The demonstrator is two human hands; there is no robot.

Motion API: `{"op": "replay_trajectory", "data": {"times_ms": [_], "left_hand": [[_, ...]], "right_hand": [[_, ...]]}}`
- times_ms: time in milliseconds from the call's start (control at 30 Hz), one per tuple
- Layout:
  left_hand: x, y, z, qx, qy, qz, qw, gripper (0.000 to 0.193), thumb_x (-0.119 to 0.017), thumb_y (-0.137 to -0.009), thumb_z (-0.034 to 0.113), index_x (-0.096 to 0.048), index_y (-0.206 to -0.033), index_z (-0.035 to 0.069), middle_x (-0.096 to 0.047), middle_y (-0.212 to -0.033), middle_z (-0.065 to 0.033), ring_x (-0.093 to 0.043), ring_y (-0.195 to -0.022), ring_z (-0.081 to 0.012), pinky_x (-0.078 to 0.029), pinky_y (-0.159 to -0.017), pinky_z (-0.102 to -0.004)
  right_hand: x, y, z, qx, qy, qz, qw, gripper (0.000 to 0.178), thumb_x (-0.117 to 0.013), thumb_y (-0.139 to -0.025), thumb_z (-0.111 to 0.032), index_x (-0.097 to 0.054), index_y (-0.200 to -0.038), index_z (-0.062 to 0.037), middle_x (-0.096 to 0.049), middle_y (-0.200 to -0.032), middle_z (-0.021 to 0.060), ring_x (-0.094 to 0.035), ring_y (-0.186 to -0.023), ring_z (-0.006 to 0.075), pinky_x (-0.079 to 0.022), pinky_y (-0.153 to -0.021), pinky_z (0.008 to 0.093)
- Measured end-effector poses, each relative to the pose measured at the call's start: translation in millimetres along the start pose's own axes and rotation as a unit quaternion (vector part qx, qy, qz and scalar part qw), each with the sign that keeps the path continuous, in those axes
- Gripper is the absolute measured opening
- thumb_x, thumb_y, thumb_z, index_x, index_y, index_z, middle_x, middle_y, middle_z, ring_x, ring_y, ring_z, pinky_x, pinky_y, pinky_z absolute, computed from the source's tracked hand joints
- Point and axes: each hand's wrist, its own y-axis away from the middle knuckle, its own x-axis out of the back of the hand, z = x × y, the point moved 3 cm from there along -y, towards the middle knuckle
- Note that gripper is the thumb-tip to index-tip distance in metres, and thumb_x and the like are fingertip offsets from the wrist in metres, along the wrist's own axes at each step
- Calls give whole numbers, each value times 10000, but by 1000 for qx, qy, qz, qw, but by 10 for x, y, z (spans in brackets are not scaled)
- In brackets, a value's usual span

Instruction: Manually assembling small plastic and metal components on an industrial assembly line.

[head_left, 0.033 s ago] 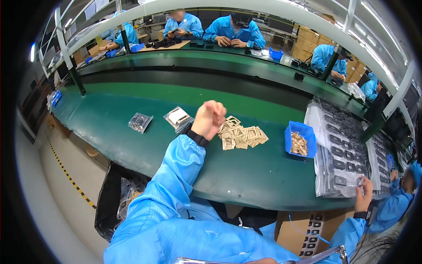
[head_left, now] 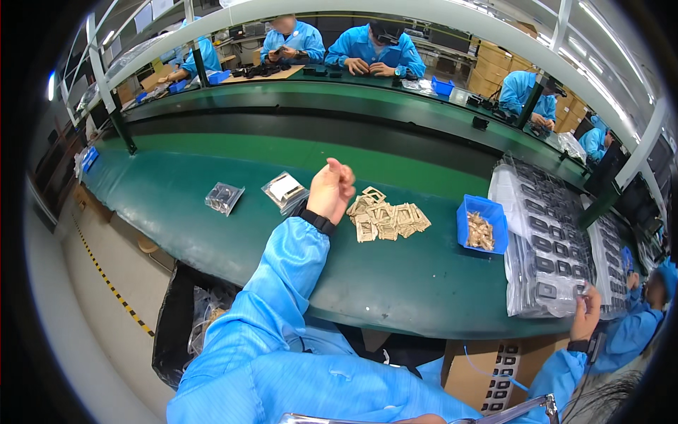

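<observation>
My left hand [head_left: 330, 191] is raised over the bench just left of a loose pile of beige frame-shaped pieces [head_left: 387, 218]. Its fingers are curled in, and whatever they may hold is hidden. Far to the right, my right hand [head_left: 586, 315] has its thumb and fingers pinched together at the near corner of the plastic-covered sheets of black square parts [head_left: 544, 265]. Too little shows to name what is in that pinch. Between the hands stands a blue bin [head_left: 504, 227] with small tan pieces [head_left: 481, 232] in it.
Left of the pile lie a clear packet with a white label [head_left: 285, 186] and a clear bag of dark parts [head_left: 224, 198]. A cardboard box [head_left: 459, 371] and a black-lined bin [head_left: 169, 339] stand below the bench edge. Co-workers sit beyond the rail and at right.
My left hand has shifted slightly left, uncovering more of the beige pile's edge. My right hand has moved a little right and down at the sheets' corner.
</observation>
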Motion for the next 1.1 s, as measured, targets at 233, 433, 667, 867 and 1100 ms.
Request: {"op": "replay_trajectory", "data": {"times_ms": [233,433,667,867,1100], "left_hand": [[59,6,-279,-78,-566,19,821,243,-639,-933,219,-669,-1106,51,-671,-1031,-82,-622,-980,-230,-501,-854,-341],[58,181,-267,1,-718,-77,692,352,-798,-768,334,-722,-1012,92,-658,-1022,-97,-589,-1049,-302,-480,-930,-393],[11,146,-329,59,-611,-52,788,232,-783,-802,157,-665,-966,41,-659,-937,-58,-636,-843,-166,-521,-753,-323],[-346,352,-403,149,-241,-91,955,145,-695,-909,-6,-644,-1045,-11,-669,-1052,-51,-656,-973,-117,-552,-885,-273],[-664,490,-234,-169,-588,-47,789,187,-808,-779,74,-691,-917,27,-673,-874,-71,-649,-754,-156,-508,-669,-274]], "right_hand": [[-1436,330,-1552,80,50,-86,992,85,-598,-937,-51,-665,-922,-2,-670,-822,89,-615,-702,199,-495,-655,353],[-3277,469,-2465,293,21,-346,891,88,-730,-821,-163,-729,-870,-91,-651,-831,72,-646,-742,303,-530,-657,410],[-3802,127,-2423,183,-18,-316,931,234,-740,-821,-247,-747,-953,-55,-711,-915,122,-687,-814,276,-550,-722,378],[-4107,142,-2030,-156,-356,-301,870,171,-704,-921,-84,-704,-1044,35,-726,-913,82,-692,-759,122,-547,-635,238],[-4056,180,-1897,-133,-320,-232,909,179,-731,-879,-34,-695,-1039,38,-726,-831,73,-703,-734,114,-559,-625,241]]}}
